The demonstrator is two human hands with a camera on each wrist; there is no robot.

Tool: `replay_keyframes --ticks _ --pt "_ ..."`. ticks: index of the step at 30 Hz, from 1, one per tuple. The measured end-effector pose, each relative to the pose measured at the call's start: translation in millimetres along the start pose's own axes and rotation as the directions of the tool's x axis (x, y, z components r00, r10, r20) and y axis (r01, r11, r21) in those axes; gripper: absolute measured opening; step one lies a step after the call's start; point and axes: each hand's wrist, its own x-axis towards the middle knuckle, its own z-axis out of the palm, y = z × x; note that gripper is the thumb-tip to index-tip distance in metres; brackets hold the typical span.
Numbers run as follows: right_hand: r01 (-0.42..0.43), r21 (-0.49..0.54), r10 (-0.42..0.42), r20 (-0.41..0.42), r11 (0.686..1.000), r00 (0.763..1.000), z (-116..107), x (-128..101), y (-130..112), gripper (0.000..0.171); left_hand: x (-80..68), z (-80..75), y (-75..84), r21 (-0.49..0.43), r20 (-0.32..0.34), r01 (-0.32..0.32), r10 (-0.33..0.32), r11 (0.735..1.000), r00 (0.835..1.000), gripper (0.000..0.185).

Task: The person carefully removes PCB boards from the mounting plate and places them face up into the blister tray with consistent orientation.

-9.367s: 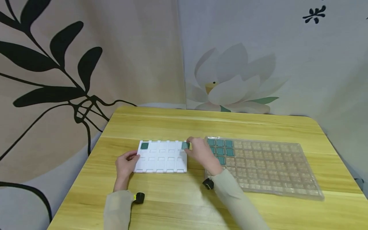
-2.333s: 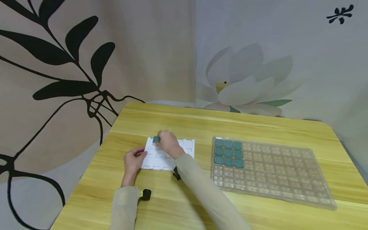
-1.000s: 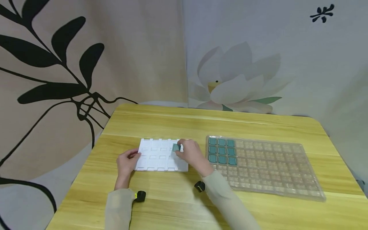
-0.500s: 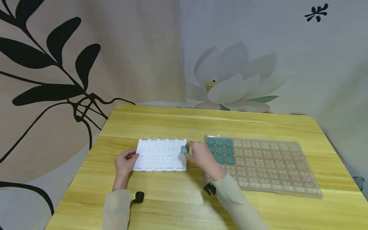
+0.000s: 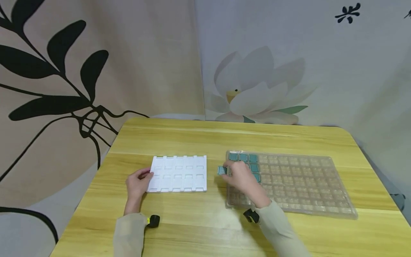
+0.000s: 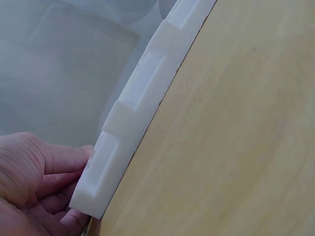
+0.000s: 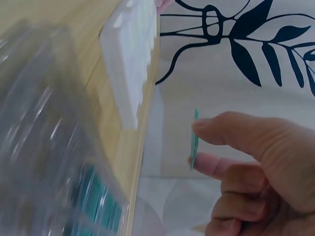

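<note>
Judging by the trays, the work is near its start or end: every pocket of the white tray (image 5: 178, 174) shows empty, while the clear tray (image 5: 298, 185) holds teal chips (image 5: 253, 158) only at its far left corner; most pockets remain unfilled. One chip (image 5: 221, 170), thin, square and teal, is pinched by the right hand (image 5: 242, 178) above the desk (image 5: 205, 139), between the trays. The white tray's left edge is gripped by the left hand (image 5: 136, 182), fingers curled.
</note>
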Motion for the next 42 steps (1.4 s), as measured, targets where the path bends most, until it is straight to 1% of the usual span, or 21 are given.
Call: replay_keyframes --ticks 2,5,12,16,18,24,29,37,40,42 --pt "0.019 -0.012 -0.020 -0.036 1.000 0.999 -3 -6 7 0.028 0.5 0.2 -0.3 0.000 0.002 -0.003 0.003 1.000 1.000 0.024" --pt "-0.001 -0.013 0.000 -0.038 1.000 0.999 -6 -14 17 0.029 1.3 0.5 -1.4 0.007 0.000 -0.003 0.003 1.000 1.000 0.023" --pt "-0.042 -0.040 0.045 0.068 0.998 0.997 -8 -31 36 0.030 3.1 -0.6 -4.0 0.008 -0.020 -0.025 0.025 1.000 0.999 0.023" --pt "-0.058 -0.030 0.061 0.091 0.998 0.994 -7 -39 43 0.028 3.8 -1.1 -4.7 0.008 -0.017 -0.016 0.016 1.000 1.000 0.024" --pt "-0.065 -0.034 0.068 0.090 0.997 0.994 -6 -41 44 0.027 4.2 -1.9 -5.2 0.007 -0.021 -0.016 0.016 1.000 1.000 0.024" --pt "-0.128 -0.076 0.134 0.084 0.989 0.987 -1 -46 46 0.026 3.6 -5.1 -5.5 0.014 -0.035 -0.022 0.022 1.000 0.999 0.023" --pt "-0.113 -0.113 0.121 0.063 0.987 0.991 1 -48 48 0.023 2.5 -5.8 -5.2 0.017 -0.036 -0.022 0.023 1.000 0.999 0.023" --pt "-0.108 -0.111 0.116 0.068 0.988 0.991 0 -50 51 0.022 2.2 -5.7 -4.2 0.013 -0.033 -0.031 0.032 0.999 0.999 0.022" --pt "-0.131 -0.078 0.136 0.071 0.988 0.988 -3 -50 52 0.024 3.5 -6.4 -3.2 0.019 -0.023 -0.033 0.033 0.999 0.999 0.022" --pt "-0.146 -0.045 0.148 0.043 0.988 0.988 -6 -51 52 0.026 4.5 -7.4 -1.8 0.022 -0.009 -0.030 0.030 0.999 1.000 0.023"
